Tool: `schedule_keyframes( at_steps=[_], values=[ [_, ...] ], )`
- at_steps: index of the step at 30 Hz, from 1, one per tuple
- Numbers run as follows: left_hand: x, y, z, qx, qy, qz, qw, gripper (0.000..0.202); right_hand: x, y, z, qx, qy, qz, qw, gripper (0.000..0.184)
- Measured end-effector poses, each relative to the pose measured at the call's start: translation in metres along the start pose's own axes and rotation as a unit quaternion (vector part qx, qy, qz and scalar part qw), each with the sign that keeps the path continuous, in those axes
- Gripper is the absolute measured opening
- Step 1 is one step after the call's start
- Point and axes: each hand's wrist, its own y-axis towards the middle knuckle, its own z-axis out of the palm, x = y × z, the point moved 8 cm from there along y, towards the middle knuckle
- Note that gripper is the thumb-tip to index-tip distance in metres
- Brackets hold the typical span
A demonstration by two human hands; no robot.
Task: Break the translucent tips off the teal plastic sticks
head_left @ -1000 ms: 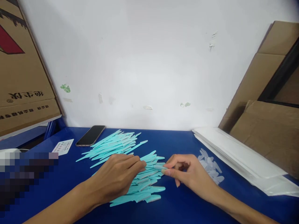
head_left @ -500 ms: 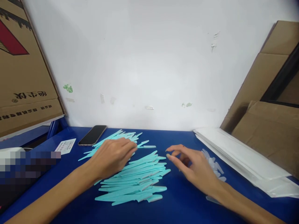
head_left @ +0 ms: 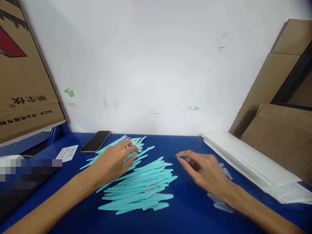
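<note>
Hands: left hand [head_left: 113, 161] shifted beyond near teal pile [head_left: 142, 190] onto far pile [head_left: 136, 143], fingers flat, empty; right hand [head_left: 206, 170] withdrawn rightward, fingers half-curled, empty.

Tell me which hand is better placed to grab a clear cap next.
Right, likely. The right hand hovers beside the clear caps, empty; the left hand rests on the far teal pile.
</note>
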Motion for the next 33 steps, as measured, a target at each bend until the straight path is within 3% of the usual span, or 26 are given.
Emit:
schedule_keyframes(
  at_steps=[5, 10, 13, 19, 23, 28, 33],
  values=[
    [-0.026, -0.004, 0.012, 0.042, -0.055, 0.047, 0.996, 0.017, -0.003, 0.004, -0.001, 0.032, -0.048, 0.005, 0.998, 0.026],
    [-0.030, -0.003, 0.023, 0.063, -0.062, 0.045, 0.995, 0.024, -0.022, 0.012, -0.008, 0.080, -0.217, 0.006, 0.973, 0.027],
    [-0.029, -0.002, 0.023, 0.070, -0.068, 0.034, 0.995, 0.027, -0.041, 0.015, -0.017, 0.109, -0.264, 0.022, 0.958, 0.025],
    [-0.028, -0.006, 0.019, 0.065, -0.097, 0.026, 0.993, 0.024, -0.072, 0.003, -0.031, 0.218, -0.131, 0.070, 0.965, 0.009],
    [-0.029, -0.006, 0.022, 0.064, -0.080, 0.043, 0.994, 0.021, -0.081, -0.010, -0.024, 0.277, -0.080, 0.089, 0.953, 0.017],
    [-0.030, -0.004, 0.023, 0.057, -0.074, 0.050, 0.994, 0.021, -0.070, -0.012, -0.009, 0.299, -0.051, 0.086, 0.949, 0.009],
    [-0.032, -0.006, 0.020, 0.044, -0.088, 0.046, 0.994, 0.021, -0.044, -0.003, -0.006, 0.275, -0.071, 0.028, 0.958, 0.013]
  ],
)
